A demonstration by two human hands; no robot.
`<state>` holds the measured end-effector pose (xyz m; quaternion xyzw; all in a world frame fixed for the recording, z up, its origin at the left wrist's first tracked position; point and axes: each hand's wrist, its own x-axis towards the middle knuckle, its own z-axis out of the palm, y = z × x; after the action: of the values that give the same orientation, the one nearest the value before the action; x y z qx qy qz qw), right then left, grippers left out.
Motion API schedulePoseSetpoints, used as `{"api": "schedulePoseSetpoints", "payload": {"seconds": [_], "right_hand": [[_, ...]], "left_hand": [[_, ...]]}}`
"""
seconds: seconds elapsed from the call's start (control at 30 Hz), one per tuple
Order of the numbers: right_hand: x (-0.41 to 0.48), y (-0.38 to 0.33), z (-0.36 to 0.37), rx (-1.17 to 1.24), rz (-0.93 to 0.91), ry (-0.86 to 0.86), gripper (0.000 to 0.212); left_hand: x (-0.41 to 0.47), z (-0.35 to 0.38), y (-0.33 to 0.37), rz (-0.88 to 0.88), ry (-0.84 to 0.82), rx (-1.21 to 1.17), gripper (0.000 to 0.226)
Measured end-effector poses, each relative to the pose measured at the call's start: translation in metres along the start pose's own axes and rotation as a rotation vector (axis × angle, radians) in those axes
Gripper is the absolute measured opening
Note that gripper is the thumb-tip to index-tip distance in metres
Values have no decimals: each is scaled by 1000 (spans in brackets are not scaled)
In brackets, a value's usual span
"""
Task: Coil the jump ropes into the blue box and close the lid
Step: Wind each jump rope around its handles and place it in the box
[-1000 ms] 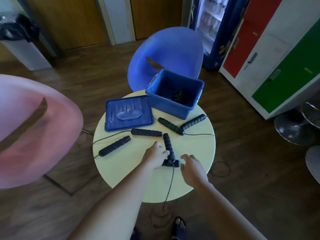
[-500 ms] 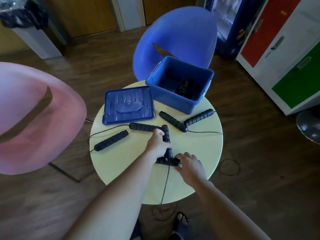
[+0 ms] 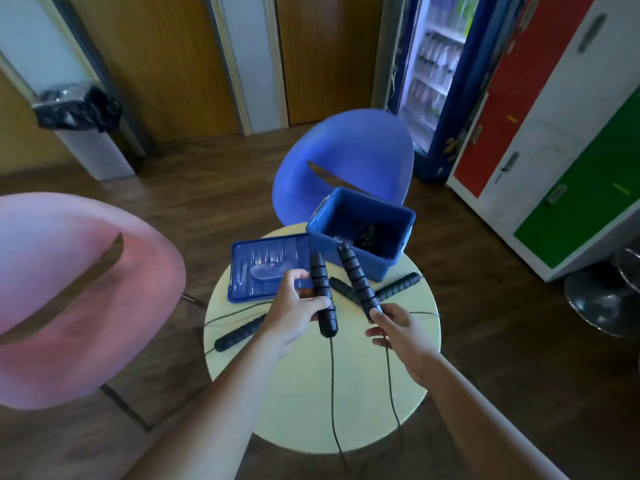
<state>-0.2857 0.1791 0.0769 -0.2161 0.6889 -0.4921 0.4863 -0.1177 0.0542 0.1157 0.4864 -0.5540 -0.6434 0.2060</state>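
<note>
Round surface (image 3: 346, 393) has the open blue box (image 3: 349, 251) at the back, lid (image 3: 266, 268) flat beside it. Left hand (image 3: 294, 313) is wrapped around one rope handle (image 3: 323, 299), right hand (image 3: 398, 327) pinches the other handle (image 3: 358, 280), cords hanging down.

Wood floor (image 3: 207, 188), chairs, perhaps lockers (image 3: 554, 140)

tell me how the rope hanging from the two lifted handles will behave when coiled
Probably floppy: the thin rope hangs slack from the handles over the table edge. Likely light, since each hand lifts a handle easily. It may spring uncoiled.
</note>
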Motion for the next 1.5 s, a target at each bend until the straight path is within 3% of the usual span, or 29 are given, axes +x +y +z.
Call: {"api": "schedulePoseSetpoints", "payload": {"seconds": [0.33,0.57,0.67,0.8,0.93,1.0,1.07,1.17,1.3,1.5], "right_hand": [[-52,-146,74,130,-257,-82,22],[-66,-205,103,219,-354,-61,14],[-70,-220,112,238,-414,-53,22],[-79,-238,120,283,-477,-100,29],[-90,-258,119,302,-491,-131,38],[-96,-270,111,305,-480,-162,41],[-103,-283,101,270,-472,-184,41],[-113,-299,95,122,-445,-232,41],[-119,-313,93,-6,-445,-234,43],[-119,-320,67,-311,-605,-270,46]], "left_hand": [[-32,-53,131,368,18,51,47],[-60,-77,183,484,37,50,40],[-68,-82,196,532,49,71,40],[-77,-92,217,728,198,426,31],[-82,-107,237,945,219,728,18],[-80,-119,245,1141,270,991,34],[-78,-125,253,1309,350,1326,65],[-79,-124,274,1380,407,1541,86],[-79,-119,307,1275,314,1756,65],[-79,-117,321,1358,349,1650,30]]}}
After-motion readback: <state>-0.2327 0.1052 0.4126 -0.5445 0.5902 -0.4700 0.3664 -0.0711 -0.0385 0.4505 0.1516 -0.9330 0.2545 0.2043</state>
